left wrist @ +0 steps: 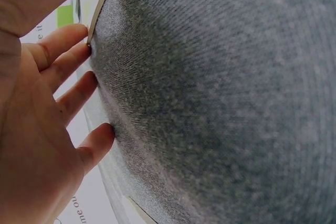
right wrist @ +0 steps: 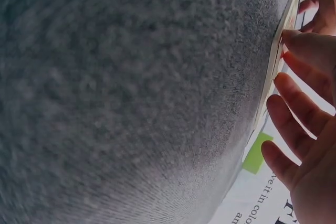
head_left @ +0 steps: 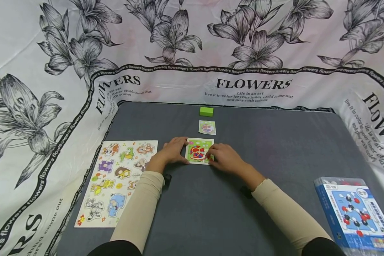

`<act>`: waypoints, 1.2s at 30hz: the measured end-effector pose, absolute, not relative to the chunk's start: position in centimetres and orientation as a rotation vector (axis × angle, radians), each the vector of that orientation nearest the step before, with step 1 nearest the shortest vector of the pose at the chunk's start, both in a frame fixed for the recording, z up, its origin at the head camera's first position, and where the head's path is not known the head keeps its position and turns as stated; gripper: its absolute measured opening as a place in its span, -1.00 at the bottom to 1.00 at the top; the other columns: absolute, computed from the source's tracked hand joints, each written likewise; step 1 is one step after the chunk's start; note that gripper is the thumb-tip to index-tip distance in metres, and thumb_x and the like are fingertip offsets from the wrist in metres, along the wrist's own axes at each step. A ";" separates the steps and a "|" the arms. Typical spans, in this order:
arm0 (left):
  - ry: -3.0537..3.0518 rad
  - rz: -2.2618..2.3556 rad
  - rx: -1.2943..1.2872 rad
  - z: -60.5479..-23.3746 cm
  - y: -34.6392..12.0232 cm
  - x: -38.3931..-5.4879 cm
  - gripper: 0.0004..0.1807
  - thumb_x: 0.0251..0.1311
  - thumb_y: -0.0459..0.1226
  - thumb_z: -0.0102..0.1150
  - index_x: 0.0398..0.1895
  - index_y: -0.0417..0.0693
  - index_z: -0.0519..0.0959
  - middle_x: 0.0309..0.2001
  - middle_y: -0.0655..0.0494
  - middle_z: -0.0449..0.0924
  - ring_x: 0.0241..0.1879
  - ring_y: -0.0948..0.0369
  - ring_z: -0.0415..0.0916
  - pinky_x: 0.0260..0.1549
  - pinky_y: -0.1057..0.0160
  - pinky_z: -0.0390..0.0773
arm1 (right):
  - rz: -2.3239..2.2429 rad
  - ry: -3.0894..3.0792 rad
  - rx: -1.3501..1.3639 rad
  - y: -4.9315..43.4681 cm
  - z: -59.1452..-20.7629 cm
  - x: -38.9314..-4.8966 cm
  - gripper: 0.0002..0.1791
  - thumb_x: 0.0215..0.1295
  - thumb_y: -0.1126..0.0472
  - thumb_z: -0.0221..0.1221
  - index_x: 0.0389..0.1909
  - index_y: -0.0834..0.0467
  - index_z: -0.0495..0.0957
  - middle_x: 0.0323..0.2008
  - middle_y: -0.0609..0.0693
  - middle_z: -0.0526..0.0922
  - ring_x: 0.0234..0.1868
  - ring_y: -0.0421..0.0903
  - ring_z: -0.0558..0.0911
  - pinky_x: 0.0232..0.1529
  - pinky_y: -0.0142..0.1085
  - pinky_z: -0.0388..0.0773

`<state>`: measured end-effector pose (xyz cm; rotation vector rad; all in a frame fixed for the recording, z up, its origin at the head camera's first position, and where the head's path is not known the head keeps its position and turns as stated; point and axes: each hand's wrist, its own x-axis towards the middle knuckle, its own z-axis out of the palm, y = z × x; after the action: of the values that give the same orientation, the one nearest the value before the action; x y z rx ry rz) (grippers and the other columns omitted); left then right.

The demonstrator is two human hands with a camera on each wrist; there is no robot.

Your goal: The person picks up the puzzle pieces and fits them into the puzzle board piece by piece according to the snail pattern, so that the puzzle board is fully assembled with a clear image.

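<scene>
A small square puzzle board (head_left: 198, 141) with a green, red and yellow picture lies on the grey table in the head view. My left hand (head_left: 171, 151) steadies its left side, thumb at the lower corner and fingertips by the upper one. Those fingers are spread and nearly straight in the left wrist view. Over the board's right part, my right hand (head_left: 225, 158) pinches a small reddish puzzle piece (head_left: 208, 155) between thumb and index finger. The fingertips mostly cover that piece. Its other fingers are loosely bent in the right wrist view.
Beyond the board lie a small picture card (head_left: 207, 127) and a green block (head_left: 206, 111). To the left, an animal puzzle board (head_left: 110, 222) reaches under my left forearm. A blue and white box with molecule pictures (head_left: 355, 213) stands at the right edge.
</scene>
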<state>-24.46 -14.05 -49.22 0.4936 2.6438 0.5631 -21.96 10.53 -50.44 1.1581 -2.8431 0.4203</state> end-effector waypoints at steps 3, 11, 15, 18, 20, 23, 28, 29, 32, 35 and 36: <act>2.642 0.562 0.493 -49.2 -14.0 -24.4 -0.13 -0.03 -0.01 0.48 0.35 -0.05 0.32 0.51 0.08 0.05 0.50 0.05 -0.08 0.32 -0.24 0.06 | 0.444 -2.839 1.174 10.5 -50.6 -22.0 -0.75 0.14 0.12 0.39 -0.16 0.10 0.69 -0.13 0.02 0.64 -0.10 0.00 0.60 0.00 -0.02 0.50; 2.652 0.568 0.506 -49.4 -14.1 -24.4 -0.14 -0.02 -0.01 0.48 0.34 -0.05 0.32 0.51 0.07 0.06 0.50 0.04 -0.07 0.31 -0.23 0.08 | 0.489 -2.837 1.173 10.4 -50.4 -21.9 -0.77 0.15 0.15 0.38 -0.16 0.09 0.70 -0.18 0.02 0.62 -0.15 -0.01 0.57 -0.09 -0.08 0.52; 2.653 0.567 0.507 -49.5 -14.1 -24.4 -0.14 -0.02 -0.01 0.48 0.35 -0.04 0.32 0.51 0.07 0.05 0.50 0.05 -0.07 0.31 -0.23 0.08 | 0.494 -2.846 1.174 10.4 -50.3 -21.9 -0.77 0.16 0.16 0.36 -0.15 0.09 0.71 -0.18 0.01 0.65 -0.14 -0.01 0.58 -0.08 -0.08 0.53; 2.654 0.566 0.504 -49.5 -14.1 -24.5 -0.13 -0.03 -0.01 0.48 0.35 -0.04 0.31 0.51 0.08 0.05 0.50 0.05 -0.07 0.31 -0.22 0.08 | 0.450 -2.851 1.171 10.5 -50.4 -21.9 -0.76 0.17 0.14 0.36 -0.13 0.07 0.72 -0.15 0.01 0.66 -0.10 -0.01 0.58 -0.01 -0.06 0.51; 2.655 0.564 0.502 -49.6 -14.1 -24.5 -0.13 -0.03 -0.01 0.48 0.35 -0.04 0.31 0.51 0.08 0.05 0.50 0.05 -0.07 0.31 -0.22 0.08 | 0.409 -2.852 1.166 10.6 -50.5 -22.0 -0.75 0.17 0.12 0.36 -0.12 0.05 0.72 -0.14 0.00 0.67 -0.08 -0.01 0.58 0.02 -0.06 0.50; 2.656 0.566 0.498 -49.6 -14.0 -24.4 -0.14 -0.03 -0.01 0.48 0.34 -0.04 0.32 0.51 0.08 0.06 0.50 0.05 -0.07 0.31 -0.22 0.08 | 0.340 -2.842 1.168 10.6 -50.4 -21.9 -0.74 0.16 0.10 0.36 -0.11 0.04 0.73 -0.14 0.00 0.67 -0.08 -0.01 0.57 0.05 -0.05 0.49; 2.646 0.566 0.495 -49.4 -14.0 -24.3 -0.14 -0.03 -0.01 0.48 0.34 -0.03 0.32 0.51 0.08 0.05 0.50 0.05 -0.08 0.31 -0.23 0.08 | 0.278 -2.812 1.185 10.5 -50.3 -21.7 -0.73 0.15 0.08 0.37 -0.11 0.03 0.73 -0.16 0.00 0.68 -0.11 -0.02 0.59 0.02 -0.07 0.51; 2.644 0.567 0.495 -49.4 -14.0 -24.3 -0.14 -0.02 -0.01 0.48 0.34 -0.03 0.32 0.51 0.07 0.05 0.50 0.05 -0.08 0.31 -0.23 0.08 | 0.270 -2.812 1.184 10.5 -50.3 -21.7 -0.73 0.15 0.08 0.37 -0.11 0.03 0.73 -0.16 0.00 0.68 -0.11 -0.02 0.59 0.01 -0.07 0.51; 2.644 0.563 0.497 -49.4 -14.0 -24.3 -0.14 -0.02 -0.01 0.47 0.35 -0.04 0.32 0.52 0.07 0.04 0.50 0.05 -0.08 0.31 -0.23 0.08 | 0.256 -2.820 1.180 10.5 -50.3 -21.7 -0.73 0.16 0.08 0.37 -0.11 0.02 0.73 -0.15 0.00 0.68 -0.11 -0.02 0.59 0.01 -0.08 0.52; 2.645 0.555 0.501 -49.4 -14.0 -24.4 -0.13 -0.02 -0.01 0.47 0.36 -0.04 0.30 0.52 0.07 0.04 0.50 0.05 -0.09 0.31 -0.23 0.08 | 0.225 -2.832 1.179 10.4 -50.1 -21.7 -0.74 0.16 0.09 0.36 -0.11 0.00 0.74 -0.15 -0.01 0.68 -0.11 -0.03 0.60 -0.01 -0.07 0.52; 2.646 0.552 0.500 -49.3 -13.9 -24.4 -0.13 -0.01 -0.01 0.47 0.36 -0.04 0.30 0.52 0.07 0.03 0.50 0.05 -0.09 0.31 -0.23 0.08 | 0.205 -2.833 1.181 10.4 -50.0 -21.7 -0.74 0.17 0.09 0.36 -0.10 -0.01 0.74 -0.15 -0.01 0.68 -0.11 -0.03 0.60 -0.02 -0.07 0.52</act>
<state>-24.41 -13.95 -49.34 0.5000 2.6455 0.5517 -21.71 10.38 -50.03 1.1810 -2.8328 0.2050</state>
